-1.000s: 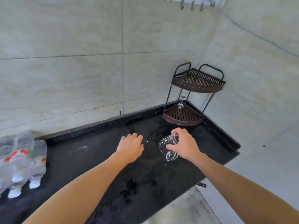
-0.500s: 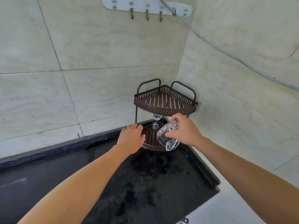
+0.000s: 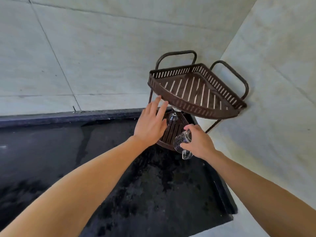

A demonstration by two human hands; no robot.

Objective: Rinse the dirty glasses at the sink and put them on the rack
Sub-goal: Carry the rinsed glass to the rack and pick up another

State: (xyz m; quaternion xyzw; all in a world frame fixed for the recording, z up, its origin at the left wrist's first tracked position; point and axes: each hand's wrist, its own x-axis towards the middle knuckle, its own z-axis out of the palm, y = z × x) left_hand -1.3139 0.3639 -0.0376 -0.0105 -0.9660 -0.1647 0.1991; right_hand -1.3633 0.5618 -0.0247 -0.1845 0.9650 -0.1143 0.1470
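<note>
Right hand grips a glass mug, tilted, just above the rack lower shelf. Left hand is spread, empty. Step: racking. Next: lower mug onto lower shelf, clear of the stemmed glass.

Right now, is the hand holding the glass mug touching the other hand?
Apart. The head view shows dark lower shelf between the left hand and the right hand, which grips the glass mug.

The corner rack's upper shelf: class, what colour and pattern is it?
Dark brown upper shelf with pale slot stripes, best in the head view.
</note>
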